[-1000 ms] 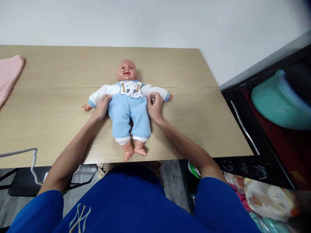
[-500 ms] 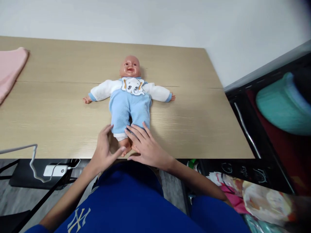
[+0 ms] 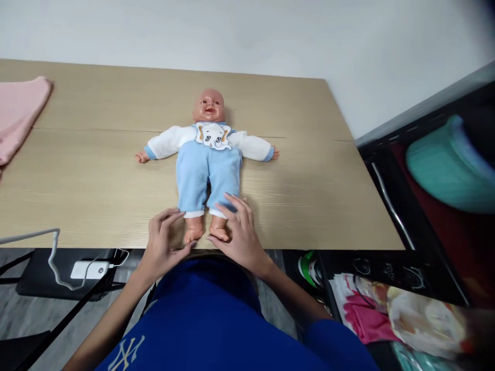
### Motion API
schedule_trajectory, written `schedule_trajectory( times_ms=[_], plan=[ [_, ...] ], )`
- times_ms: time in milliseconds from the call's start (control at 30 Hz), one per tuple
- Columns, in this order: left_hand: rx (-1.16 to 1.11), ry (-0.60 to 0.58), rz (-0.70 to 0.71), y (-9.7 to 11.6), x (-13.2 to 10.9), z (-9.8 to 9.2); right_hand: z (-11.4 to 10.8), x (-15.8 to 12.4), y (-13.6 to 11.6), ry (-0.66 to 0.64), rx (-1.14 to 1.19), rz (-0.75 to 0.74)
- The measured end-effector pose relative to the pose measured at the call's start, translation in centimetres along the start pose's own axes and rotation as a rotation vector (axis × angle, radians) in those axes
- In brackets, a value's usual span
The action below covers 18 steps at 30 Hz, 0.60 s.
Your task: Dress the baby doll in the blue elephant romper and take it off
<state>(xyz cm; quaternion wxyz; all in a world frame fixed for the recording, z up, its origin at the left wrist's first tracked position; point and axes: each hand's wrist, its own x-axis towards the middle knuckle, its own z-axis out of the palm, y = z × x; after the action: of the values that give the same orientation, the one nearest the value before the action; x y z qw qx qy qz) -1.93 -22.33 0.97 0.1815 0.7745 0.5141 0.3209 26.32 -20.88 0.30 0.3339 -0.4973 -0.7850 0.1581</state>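
A baby doll lies on its back on the wooden table, arms spread and feet toward me. It wears a light blue and white outfit with an elephant face on the chest. Beside the doll's foot on the left is my left hand, its fingers apart and the fingertips at the white trouser cuff. My right hand curves around the other foot, fingers spread, fingertips over the lower trouser leg. Neither hand grips the doll; whether the fingertips press on the cloth is hard to tell.
A pink cloth lies at the table's left. A white cable hangs past the front edge near a white power bank. On the right stand a teal container and a dark shelf with bags and a pink cloth bundle.
My right hand has shifted right, from between the doll's legs to the outer side of one foot. Both doll feet now show, with the legs slightly apart. My left hand has moved slightly.
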Motion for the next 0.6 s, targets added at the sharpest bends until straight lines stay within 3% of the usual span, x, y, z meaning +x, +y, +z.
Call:
schedule_trajectory(
  times_ms=[67, 167, 367, 500, 600],
  plan=[
    [0.076, -0.009, 0.057, 0.8, 0.4, -0.2, 0.0, -1.7, 0.2, 0.074, 0.010, 0.135],
    [0.140, -0.126, 0.158, 2.2, 2.2, 0.1, 0.4, -3.4, 0.5, 0.091, 0.025, 0.236],
    [0.128, -0.302, 0.231, 3.0, 6.2, 2.0, 1.6, -3.4, 0.9, 0.142, 0.090, 0.216],
    [0.134, -0.274, 0.201, 2.7, 6.4, 2.4, 1.7, -3.3, 1.0, 0.183, 0.122, 0.210],
    [0.112, -0.270, 0.190, 3.0, 6.4, 1.7, 0.3, -3.7, 1.7, 0.093, 0.139, 0.188]
  ],
)
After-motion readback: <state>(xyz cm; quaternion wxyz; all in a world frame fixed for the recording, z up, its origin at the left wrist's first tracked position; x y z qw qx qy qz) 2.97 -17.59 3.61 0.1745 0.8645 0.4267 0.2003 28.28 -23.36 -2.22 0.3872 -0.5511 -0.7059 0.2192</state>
